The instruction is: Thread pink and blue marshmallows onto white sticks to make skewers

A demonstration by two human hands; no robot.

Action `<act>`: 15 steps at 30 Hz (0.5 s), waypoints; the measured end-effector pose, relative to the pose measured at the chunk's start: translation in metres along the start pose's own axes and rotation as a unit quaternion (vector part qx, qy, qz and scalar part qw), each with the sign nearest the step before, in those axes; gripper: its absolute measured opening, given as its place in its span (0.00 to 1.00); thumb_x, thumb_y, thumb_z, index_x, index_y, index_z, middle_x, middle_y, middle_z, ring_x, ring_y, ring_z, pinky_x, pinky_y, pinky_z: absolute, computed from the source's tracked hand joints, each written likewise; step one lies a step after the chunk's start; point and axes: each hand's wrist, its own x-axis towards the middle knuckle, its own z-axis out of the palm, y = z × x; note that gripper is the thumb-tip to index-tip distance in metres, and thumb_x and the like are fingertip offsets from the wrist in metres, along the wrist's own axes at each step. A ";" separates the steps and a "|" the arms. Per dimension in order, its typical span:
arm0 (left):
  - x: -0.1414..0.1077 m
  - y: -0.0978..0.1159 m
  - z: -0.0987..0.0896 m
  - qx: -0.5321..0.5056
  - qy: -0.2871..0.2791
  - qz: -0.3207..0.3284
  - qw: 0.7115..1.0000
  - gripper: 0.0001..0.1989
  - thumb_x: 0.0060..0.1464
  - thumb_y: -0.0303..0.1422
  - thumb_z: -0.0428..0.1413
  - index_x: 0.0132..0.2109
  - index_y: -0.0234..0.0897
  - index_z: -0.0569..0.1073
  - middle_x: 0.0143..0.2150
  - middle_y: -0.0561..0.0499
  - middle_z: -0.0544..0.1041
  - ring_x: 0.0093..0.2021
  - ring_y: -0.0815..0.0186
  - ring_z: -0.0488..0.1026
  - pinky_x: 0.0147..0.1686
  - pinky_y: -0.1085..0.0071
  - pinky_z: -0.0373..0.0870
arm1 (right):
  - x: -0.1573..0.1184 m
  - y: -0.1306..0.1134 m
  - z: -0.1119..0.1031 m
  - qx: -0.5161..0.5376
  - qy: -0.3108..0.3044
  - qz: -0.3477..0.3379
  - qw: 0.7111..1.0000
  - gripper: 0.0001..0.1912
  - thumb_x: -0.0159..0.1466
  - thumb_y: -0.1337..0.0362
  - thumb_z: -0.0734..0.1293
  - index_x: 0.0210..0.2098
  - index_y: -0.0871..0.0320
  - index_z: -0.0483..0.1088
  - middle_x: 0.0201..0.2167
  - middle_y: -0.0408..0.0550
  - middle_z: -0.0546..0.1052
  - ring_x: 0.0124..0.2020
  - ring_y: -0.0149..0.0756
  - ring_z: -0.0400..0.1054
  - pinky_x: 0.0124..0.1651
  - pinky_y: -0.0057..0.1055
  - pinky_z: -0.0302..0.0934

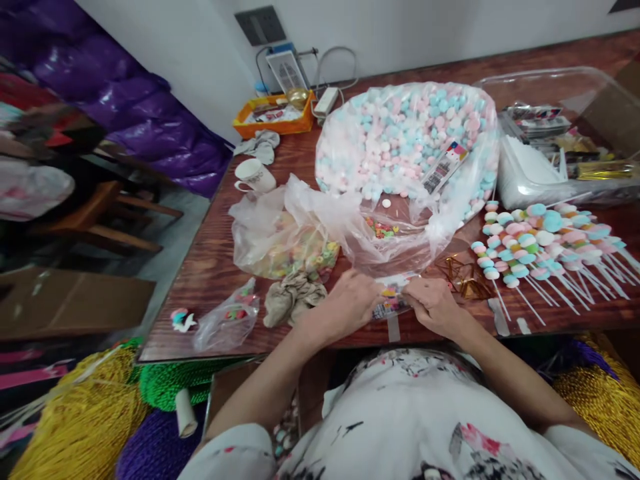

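Note:
Near the front edge of the table, a small printed plastic packet [391,300] lies between my two hands. My left hand [354,295] has its fingers closed on the packet's left side. On the right side of the same packet, the fingers of my right hand [427,297] are bent and pressed together. Just beyond is an open clear bag [345,220] with small colourful pieces [381,228] in it. Skewered pastel candies on white sticks [545,240] lie in a pile to the right. Gold twist ties [467,280] are scattered beside my right hand.
A large bag of pink, blue and white candies [400,127] fills the back middle, a printed packet [445,167] on it. A clear plastic tub [525,190] stands at right. At left are a white mug [255,176], an orange basket [275,125] and a crumpled cloth [294,300].

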 end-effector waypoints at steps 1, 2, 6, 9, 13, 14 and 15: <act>0.003 -0.003 0.008 -0.061 -0.030 0.008 0.998 0.13 0.64 0.31 0.46 0.44 0.35 0.75 0.39 0.45 0.78 0.43 0.62 0.73 0.48 0.64 0.67 | 0.000 -0.001 -0.001 0.002 -0.003 -0.008 1.000 0.11 0.65 0.72 0.59 0.29 0.58 0.69 0.24 0.45 0.71 0.27 0.32 0.63 0.31 0.29 0.52; 0.006 -0.005 0.016 -0.126 -0.035 0.009 0.991 0.14 0.64 0.31 0.46 0.41 0.35 0.76 0.35 0.47 0.77 0.37 0.65 0.73 0.43 0.68 0.67 | 0.000 -0.003 -0.001 0.014 0.001 -0.010 1.000 0.11 0.64 0.72 0.59 0.29 0.58 0.69 0.23 0.45 0.70 0.27 0.32 0.63 0.32 0.29 0.53; 0.011 0.005 0.050 -0.377 0.094 -0.075 0.918 0.18 0.61 0.38 0.50 0.28 0.32 0.74 0.23 0.53 0.69 0.24 0.72 0.64 0.28 0.75 0.61 | 0.003 -0.006 -0.001 0.140 0.114 0.081 0.980 0.06 0.65 0.69 0.62 0.40 0.56 0.70 0.30 0.44 0.73 0.30 0.31 0.66 0.35 0.29 0.59; 0.014 0.019 0.064 -0.542 0.185 -0.165 0.803 0.19 0.56 0.44 0.55 0.27 0.32 0.73 0.19 0.56 0.65 0.19 0.75 0.59 0.21 0.77 0.56 | 0.004 -0.007 0.007 0.267 0.218 0.177 0.922 0.20 0.62 0.64 0.67 0.54 0.53 0.64 0.40 0.46 0.73 0.33 0.31 0.67 0.35 0.29 0.63; 0.014 0.026 0.071 -0.627 0.236 -0.235 0.704 0.19 0.50 0.46 0.60 0.31 0.31 0.74 0.18 0.57 0.66 0.15 0.77 0.57 0.16 0.78 0.53 | 0.003 -0.012 0.021 0.315 0.151 0.193 0.917 0.12 0.60 0.64 0.69 0.44 0.54 0.72 0.36 0.44 0.76 0.35 0.33 0.69 0.39 0.30 0.65; 0.012 0.027 0.073 -0.635 0.241 -0.237 0.695 0.19 0.49 0.46 0.61 0.30 0.31 0.74 0.18 0.57 0.66 0.16 0.77 0.58 0.17 0.78 0.54 | 0.003 -0.015 0.024 0.310 0.126 0.193 0.922 0.04 0.61 0.64 0.68 0.37 0.55 0.73 0.32 0.43 0.75 0.33 0.32 0.69 0.38 0.29 0.65; 0.011 0.028 0.074 -0.644 0.243 -0.235 0.686 0.20 0.49 0.46 0.61 0.28 0.31 0.73 0.18 0.56 0.67 0.16 0.77 0.58 0.17 0.78 0.54 | 0.002 -0.017 0.026 0.302 0.116 0.191 0.927 0.04 0.63 0.64 0.67 0.31 0.56 0.72 0.27 0.41 0.74 0.29 0.31 0.68 0.35 0.28 0.64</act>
